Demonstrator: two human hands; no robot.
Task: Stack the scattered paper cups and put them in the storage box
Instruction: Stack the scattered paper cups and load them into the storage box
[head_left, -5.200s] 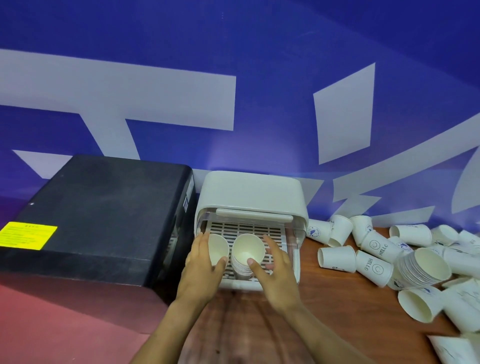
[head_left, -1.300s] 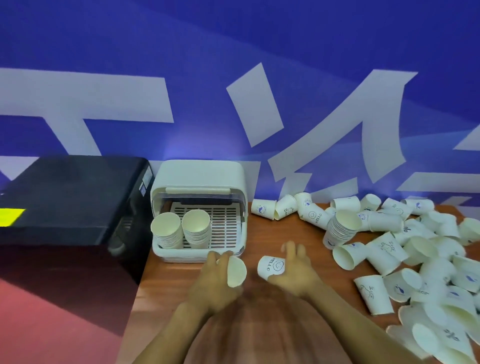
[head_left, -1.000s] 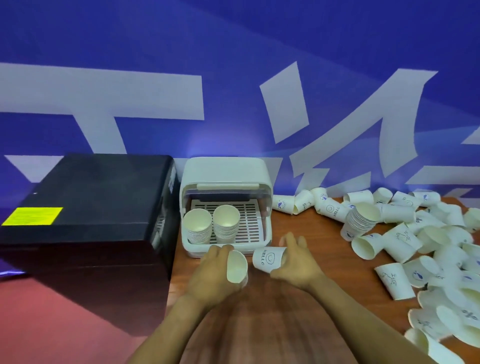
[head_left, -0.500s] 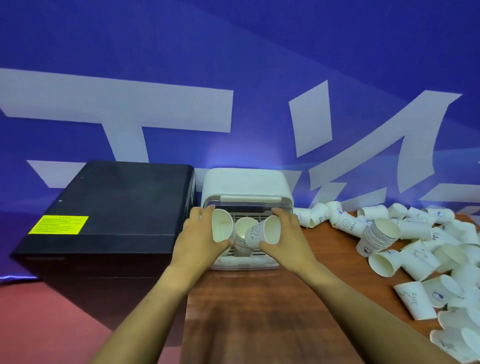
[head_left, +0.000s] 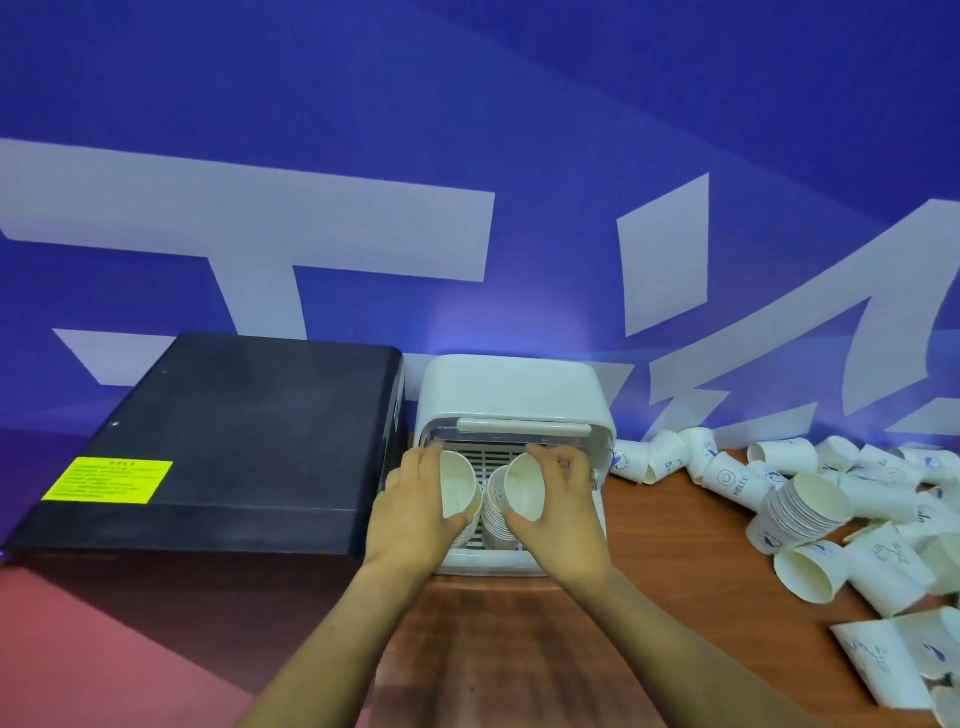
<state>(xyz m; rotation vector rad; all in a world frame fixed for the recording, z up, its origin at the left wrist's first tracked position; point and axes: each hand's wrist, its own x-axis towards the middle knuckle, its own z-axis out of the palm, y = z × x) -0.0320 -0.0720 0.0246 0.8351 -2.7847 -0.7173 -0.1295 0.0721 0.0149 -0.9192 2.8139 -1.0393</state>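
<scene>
The step in hand, as judged, is seating two single cups onto the stacks already standing in the storage box (head_left: 514, 395). To do it well, each cup should be brought mouth-up and square over its stack before it is lowered; a tilted cup may catch a rim and tip the stack. The raised clear lid leaves limited headroom, so the hands should pass under its front edge. One cup seated at a time would lower the risk.

The storage box is white with rounded corners and a slatted tray floor. It stands on the wooden table (head_left: 675, 623), against the blue wall and just beside a black case (head_left: 223, 447).

A heap of loose paper cups (head_left: 878, 514) lies on the table to the right, well apart from the box. Most lie on their sides, one nested stack among them. Much of the task therefore remains.

The left hand (head_left: 410, 514) curls its fingers round a left cup (head_left: 460, 491), white, mouth tilted toward the camera, inside the box opening. The right hand (head_left: 563, 514) likewise grips a right cup (head_left: 524, 486), tilted above a ribbed stack in the box (head_left: 493, 525).
</scene>
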